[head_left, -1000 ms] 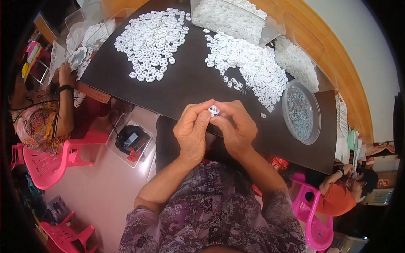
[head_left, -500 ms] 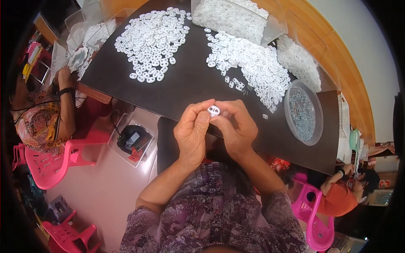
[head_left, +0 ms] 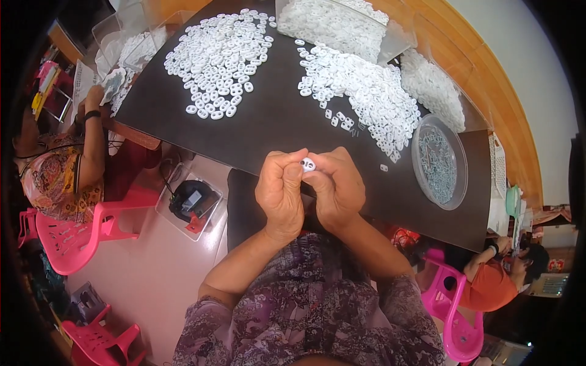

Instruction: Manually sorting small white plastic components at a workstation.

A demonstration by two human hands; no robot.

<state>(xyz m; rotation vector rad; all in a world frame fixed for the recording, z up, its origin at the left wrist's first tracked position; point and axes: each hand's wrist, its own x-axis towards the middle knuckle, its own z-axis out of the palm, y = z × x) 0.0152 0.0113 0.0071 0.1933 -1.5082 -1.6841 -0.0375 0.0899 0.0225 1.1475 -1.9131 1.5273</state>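
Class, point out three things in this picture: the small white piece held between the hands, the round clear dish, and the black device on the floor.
small white piece (head_left: 308,163), head view, its visible front face.
round clear dish (head_left: 421,137), head view, its left rim.
black device (head_left: 192,200), head view, its top.

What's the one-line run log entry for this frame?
left hand: pinching small white plastic ring | right hand: pinching same ring | dark table: two loose white ring piles | round clear dish: right

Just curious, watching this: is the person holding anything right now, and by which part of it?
Yes. A small white plastic piece is pinched between the fingertips of the left hand and the right hand, held by its sides above the dark table.
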